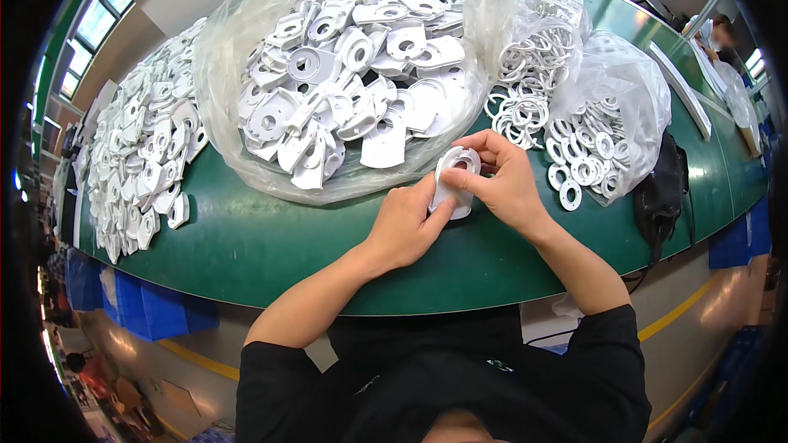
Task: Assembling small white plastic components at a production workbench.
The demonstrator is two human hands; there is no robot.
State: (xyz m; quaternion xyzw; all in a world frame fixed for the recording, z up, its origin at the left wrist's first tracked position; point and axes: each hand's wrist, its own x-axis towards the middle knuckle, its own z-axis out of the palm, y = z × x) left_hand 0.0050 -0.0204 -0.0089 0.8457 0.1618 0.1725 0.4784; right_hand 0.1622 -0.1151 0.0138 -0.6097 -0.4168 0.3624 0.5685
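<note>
Over the near side of the green tabletop (pixel 246 238), both bare hands meet on one white plastic piece, rounded at its far end with a hole through it (pixel 451 196). Its long axis points roughly away from the body, the round end farthest out. The left hand (pixel 404 221) grips its left edge, thumb lying low on the face. The right hand (pixel 507 184) is nearer the round end, its thumb pressed across the face below the hole and its fingers curled over the far right rim, closed on the piece. Whether a separate ring sits in that end, I can't tell from here.
</note>
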